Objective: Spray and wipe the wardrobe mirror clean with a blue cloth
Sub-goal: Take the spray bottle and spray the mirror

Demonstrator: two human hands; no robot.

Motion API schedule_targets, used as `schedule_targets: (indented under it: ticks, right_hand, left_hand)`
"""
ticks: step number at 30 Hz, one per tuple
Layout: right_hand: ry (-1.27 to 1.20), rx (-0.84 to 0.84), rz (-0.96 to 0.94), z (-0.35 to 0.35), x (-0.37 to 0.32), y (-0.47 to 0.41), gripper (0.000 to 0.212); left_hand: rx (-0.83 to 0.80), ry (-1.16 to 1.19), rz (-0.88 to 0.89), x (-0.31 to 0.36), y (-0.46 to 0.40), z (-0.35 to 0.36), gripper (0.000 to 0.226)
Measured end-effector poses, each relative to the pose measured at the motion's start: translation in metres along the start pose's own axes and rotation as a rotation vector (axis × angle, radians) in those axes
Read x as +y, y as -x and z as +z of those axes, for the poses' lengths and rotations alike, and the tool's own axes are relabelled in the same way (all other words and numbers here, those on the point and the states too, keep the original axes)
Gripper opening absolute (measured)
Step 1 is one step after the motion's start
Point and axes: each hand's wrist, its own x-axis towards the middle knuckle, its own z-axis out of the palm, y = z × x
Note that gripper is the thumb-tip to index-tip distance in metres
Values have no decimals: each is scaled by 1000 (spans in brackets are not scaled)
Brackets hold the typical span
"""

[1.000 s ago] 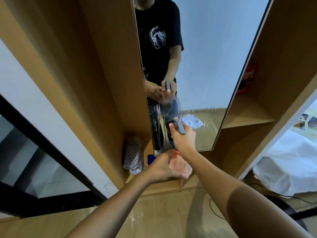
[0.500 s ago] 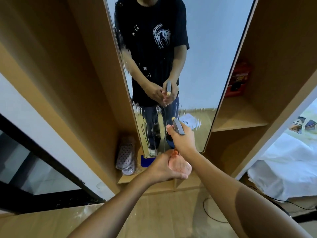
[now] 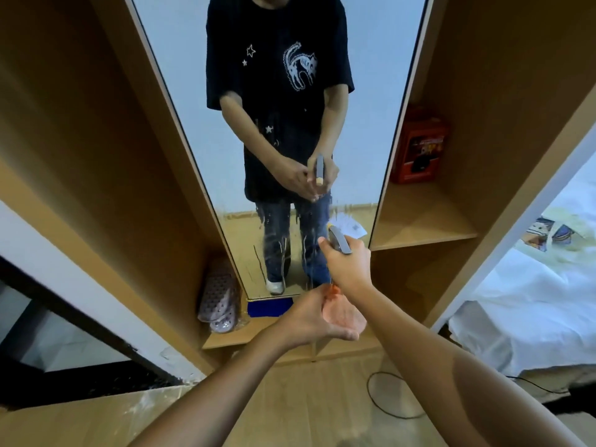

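The tall wardrobe mirror [image 3: 364, 101] stands straight ahead, its lower part streaked with running liquid. My right hand [image 3: 348, 267] grips the grey head of a spray bottle [image 3: 338, 241], nozzle toward the glass. The bottle's translucent orange body [image 3: 342, 312] hangs below, and my left hand [image 3: 309, 321] is curled round it from the left. A blue cloth [image 3: 269, 307] lies on the low shelf at the mirror's foot. The mirror reflects a person in a black T-shirt holding the bottle.
Pale perforated slippers [image 3: 217, 300] stand on the low shelf left of the cloth. A red box [image 3: 419, 150] sits on the right-hand shelf [image 3: 422, 221]. A bed with white sheets [image 3: 522, 304] is at the right. A black cable [image 3: 387, 398] loops on the wooden floor.
The view has swung left and up, so the mirror now sits centred and more of the reflection shows. Both hands keep their hold on the bottle in about the same place.
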Motion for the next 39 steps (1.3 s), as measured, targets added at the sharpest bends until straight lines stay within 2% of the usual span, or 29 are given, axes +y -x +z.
schedule_targets:
  ticks: [7,11,16,21,27,33,39]
  right_hand:
    - [-20,-34,-11,-30,10,-11,28]
    - [-26,-11,-24,-40,14,-17,22]
    - [-31,69,-4,-48,21,-24,26]
    - [-66,86,39,-56,29,-27,19]
    - [-22,16,16,-67,37,-32,18]
    - [-58,-29,25,-71,57,-32,26]
    - [-72,-58,5,-69,80,-33,23]
  left_hand:
    - [-15,-16,-5,15,-16,17,72]
    - [-17,-39,11,23,-24,23,69]
    - [-24,-48,8,29,-34,33,74]
    - [-22,-63,5,35,-39,44,67]
    - [-33,-47,-22,39,-43,54,65]
    - [-26,-35,-64,30,-46,69,76]
    - [2,19,-99,21,-50,85,81]
